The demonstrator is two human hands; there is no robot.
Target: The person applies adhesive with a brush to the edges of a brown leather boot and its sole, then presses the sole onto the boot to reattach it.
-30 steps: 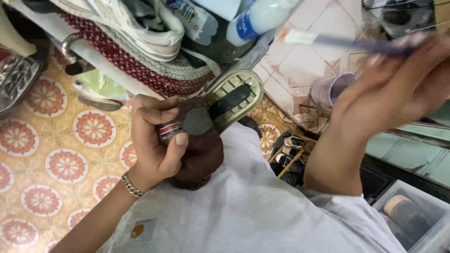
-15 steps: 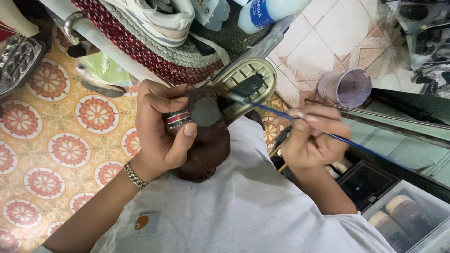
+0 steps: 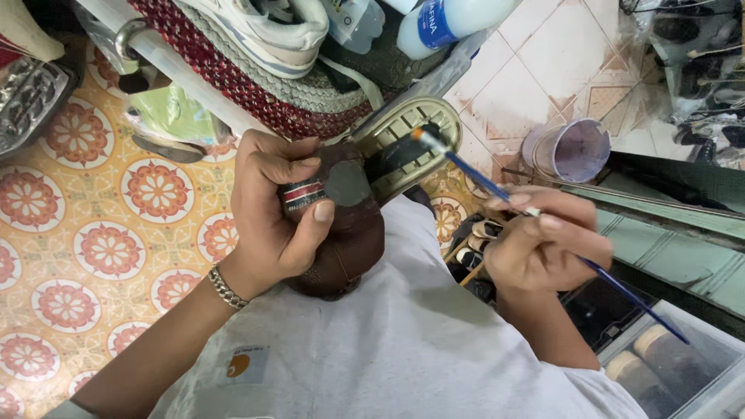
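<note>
Gripping a brown shoe (image 3: 341,233) sole-up against the lap, the person's left hand (image 3: 272,213) is closed around its upper, thumb pressed on a grey patch (image 3: 347,184) near the striped band. The shoe sits at the centre of the frame, its tan ridged sole (image 3: 403,132) angled toward one o'clock. At four o'clock from it, the right hand (image 3: 543,248) pinches a thin blue-handled brush (image 3: 497,190) between closed fingers, the bristle tip touching the sole's dark recess. A metal bracelet (image 3: 225,287) circles the left wrist. At twelve o'clock, a white sneaker (image 3: 264,27) rests on a red woven mat (image 3: 248,85), with a plastic bottle (image 3: 450,19) beside it. A purple cup (image 3: 570,147) stands at two o'clock on the tiled floor (image 3: 70,240).
</note>
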